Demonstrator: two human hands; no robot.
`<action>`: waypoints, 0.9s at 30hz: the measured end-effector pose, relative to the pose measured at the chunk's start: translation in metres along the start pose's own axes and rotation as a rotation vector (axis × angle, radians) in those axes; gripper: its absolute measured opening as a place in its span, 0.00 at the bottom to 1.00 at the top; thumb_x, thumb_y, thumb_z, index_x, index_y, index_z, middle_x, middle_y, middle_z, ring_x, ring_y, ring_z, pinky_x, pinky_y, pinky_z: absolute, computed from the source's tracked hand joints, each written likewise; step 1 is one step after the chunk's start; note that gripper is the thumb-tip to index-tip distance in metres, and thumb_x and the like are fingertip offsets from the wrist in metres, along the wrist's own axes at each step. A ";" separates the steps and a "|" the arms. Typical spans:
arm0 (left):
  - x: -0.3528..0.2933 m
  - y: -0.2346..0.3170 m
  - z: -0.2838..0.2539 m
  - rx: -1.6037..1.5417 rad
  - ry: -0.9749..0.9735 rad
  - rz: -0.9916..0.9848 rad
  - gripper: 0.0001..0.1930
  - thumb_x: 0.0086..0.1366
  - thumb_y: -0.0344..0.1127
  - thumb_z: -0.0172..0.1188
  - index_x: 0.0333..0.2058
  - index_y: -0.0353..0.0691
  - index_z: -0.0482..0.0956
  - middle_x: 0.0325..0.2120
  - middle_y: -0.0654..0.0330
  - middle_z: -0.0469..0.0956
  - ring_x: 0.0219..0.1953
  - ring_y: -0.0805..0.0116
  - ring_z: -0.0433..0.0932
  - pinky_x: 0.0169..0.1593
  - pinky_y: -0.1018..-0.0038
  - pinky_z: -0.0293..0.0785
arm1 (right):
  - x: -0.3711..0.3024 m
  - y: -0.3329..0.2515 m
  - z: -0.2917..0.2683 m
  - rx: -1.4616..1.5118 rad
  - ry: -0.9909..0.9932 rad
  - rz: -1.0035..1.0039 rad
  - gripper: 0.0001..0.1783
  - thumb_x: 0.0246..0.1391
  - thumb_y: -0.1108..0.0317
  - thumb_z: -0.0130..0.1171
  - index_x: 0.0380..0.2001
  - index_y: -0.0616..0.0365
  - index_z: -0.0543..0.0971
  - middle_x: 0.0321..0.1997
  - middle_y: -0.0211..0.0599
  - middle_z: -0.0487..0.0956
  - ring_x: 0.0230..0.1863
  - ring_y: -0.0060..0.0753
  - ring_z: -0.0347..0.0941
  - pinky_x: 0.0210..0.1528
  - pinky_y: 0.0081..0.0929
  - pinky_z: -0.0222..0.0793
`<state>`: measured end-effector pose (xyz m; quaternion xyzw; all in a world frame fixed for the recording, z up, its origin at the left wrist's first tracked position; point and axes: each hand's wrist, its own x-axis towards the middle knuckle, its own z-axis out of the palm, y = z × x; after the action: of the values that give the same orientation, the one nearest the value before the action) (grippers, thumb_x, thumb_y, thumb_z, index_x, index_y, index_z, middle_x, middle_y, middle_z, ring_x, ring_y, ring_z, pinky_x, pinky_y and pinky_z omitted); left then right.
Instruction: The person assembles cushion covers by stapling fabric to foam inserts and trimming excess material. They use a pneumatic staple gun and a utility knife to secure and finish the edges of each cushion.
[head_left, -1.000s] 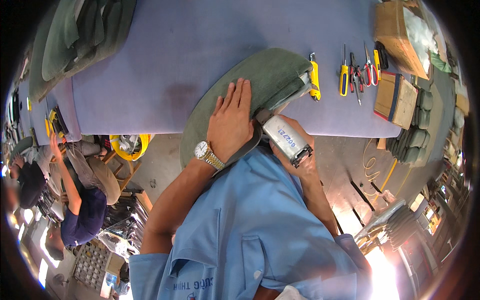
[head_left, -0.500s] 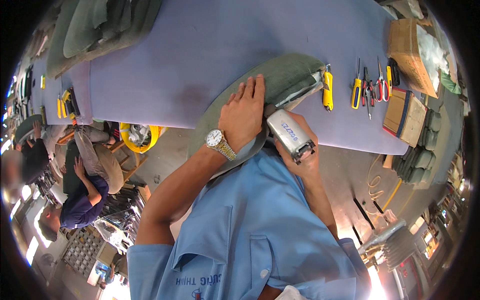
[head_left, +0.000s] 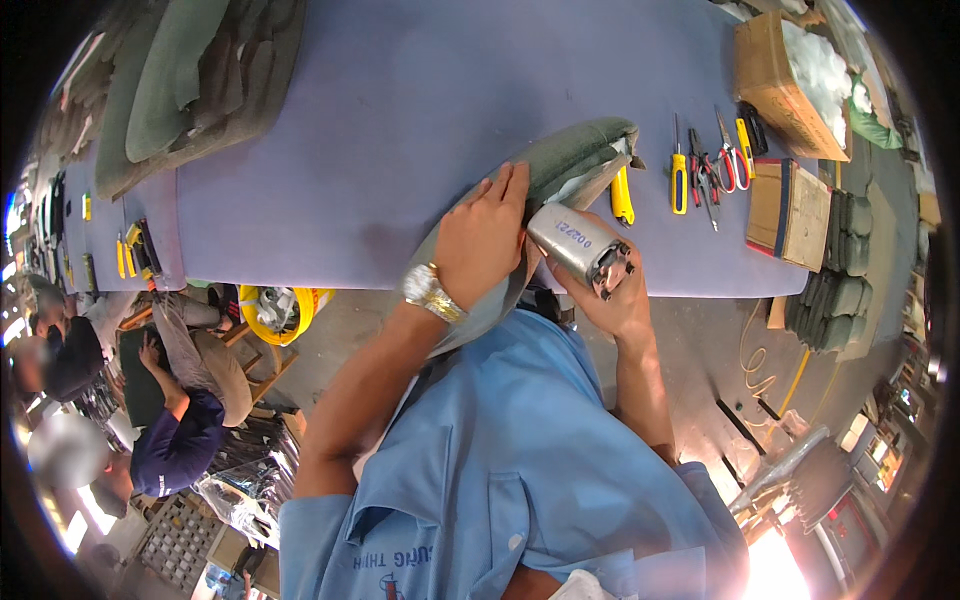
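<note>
A curved, green fabric-covered cushion (head_left: pixel 575 150) rests tilted at the table's near edge, its lower part against my body. Pale lining shows along its open edge. My left hand (head_left: pixel 480 232) grips the cushion, fingers stretched over the outer fabric; its thumb is hidden. In my right hand (head_left: pixel 620 290) is a silver staple gun (head_left: pixel 572 240) with a black end cap, its nose close to the cushion's inner edge beside my left fingers. Whether the nose touches the fabric is hidden. A yellow utility knife (head_left: pixel 622 197) lies just beyond the cushion, to the right.
On the blue-grey table (head_left: pixel 380 150) lie a screwdriver (head_left: pixel 679 180), pliers (head_left: pixel 704 175) and scissors (head_left: pixel 732 165). Cardboard boxes (head_left: pixel 785 210) stand at the right. Green padded pieces (head_left: pixel 190 100) are stacked far left. A yellow bucket (head_left: pixel 262 318) and co-workers (head_left: pixel 185 420) are at the left.
The staple gun has turned, its end cap swinging toward the right. My left hand has rolled slightly on the cushion, and my view has shifted a little.
</note>
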<state>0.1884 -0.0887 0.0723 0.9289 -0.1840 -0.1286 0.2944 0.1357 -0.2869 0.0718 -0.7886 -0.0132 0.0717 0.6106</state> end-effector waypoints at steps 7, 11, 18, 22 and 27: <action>0.021 -0.082 -0.007 -0.822 -0.253 -0.186 0.35 0.80 0.58 0.44 0.74 0.39 0.60 0.71 0.47 0.64 0.73 0.51 0.62 0.75 0.62 0.56 | 0.004 0.002 -0.003 -0.026 -0.025 0.026 0.30 0.47 0.79 0.71 0.56 0.64 0.79 0.50 0.47 0.86 0.50 0.37 0.84 0.56 0.31 0.77; 0.007 -0.086 0.018 -0.891 -0.288 -0.304 0.37 0.79 0.63 0.39 0.75 0.46 0.57 0.75 0.48 0.58 0.78 0.51 0.51 0.77 0.60 0.48 | 0.017 0.006 0.002 -0.070 -0.075 -0.094 0.30 0.48 0.76 0.71 0.57 0.65 0.78 0.49 0.44 0.86 0.48 0.32 0.83 0.55 0.28 0.76; -0.009 -0.046 0.014 -0.357 -0.187 -0.051 0.41 0.76 0.58 0.50 0.76 0.39 0.48 0.76 0.42 0.50 0.78 0.44 0.48 0.77 0.56 0.50 | 0.017 0.002 -0.019 -0.091 -0.135 0.059 0.31 0.47 0.77 0.70 0.58 0.65 0.78 0.48 0.43 0.86 0.48 0.29 0.82 0.54 0.27 0.76; -0.012 -0.022 0.017 -0.216 -0.154 -0.135 0.45 0.69 0.45 0.61 0.75 0.33 0.48 0.74 0.38 0.54 0.77 0.39 0.51 0.77 0.54 0.52 | 0.005 0.004 -0.018 -0.031 -0.108 0.070 0.31 0.47 0.79 0.70 0.58 0.66 0.78 0.49 0.43 0.85 0.48 0.28 0.82 0.54 0.26 0.76; -0.013 -0.017 0.024 -0.107 -0.110 -0.185 0.45 0.65 0.37 0.63 0.74 0.30 0.49 0.72 0.38 0.58 0.75 0.42 0.56 0.74 0.56 0.60 | 0.000 0.003 -0.010 -0.148 -0.040 -0.061 0.30 0.48 0.79 0.71 0.58 0.67 0.78 0.50 0.43 0.85 0.47 0.28 0.83 0.52 0.26 0.78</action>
<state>0.1733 -0.0827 0.0447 0.9164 -0.1065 -0.2158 0.3198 0.1372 -0.2975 0.0718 -0.8292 -0.0547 0.0678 0.5521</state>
